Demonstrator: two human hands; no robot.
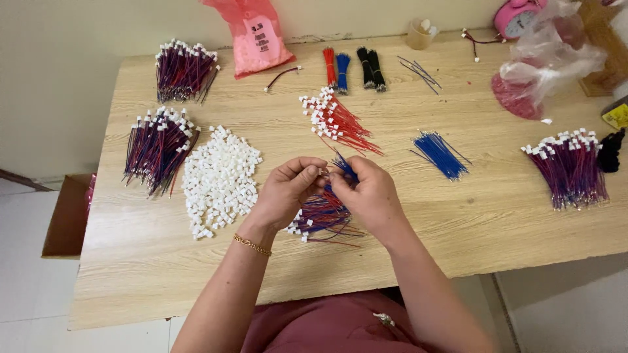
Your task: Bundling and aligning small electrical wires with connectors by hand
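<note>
Centre of frame: left hand and right hand brought together, fingertips pinched on a small white connector with blue wires fanning up behind the right hand. Just below the hands, a loose bundle of red-and-blue wired connectors lies on the wooden surface. Left of the hands, a heap of white plastic housings. Above, red wires with white ends. Right of centre, a loose bunch of blue wires. Finished bundles at far left and far right.
</note>
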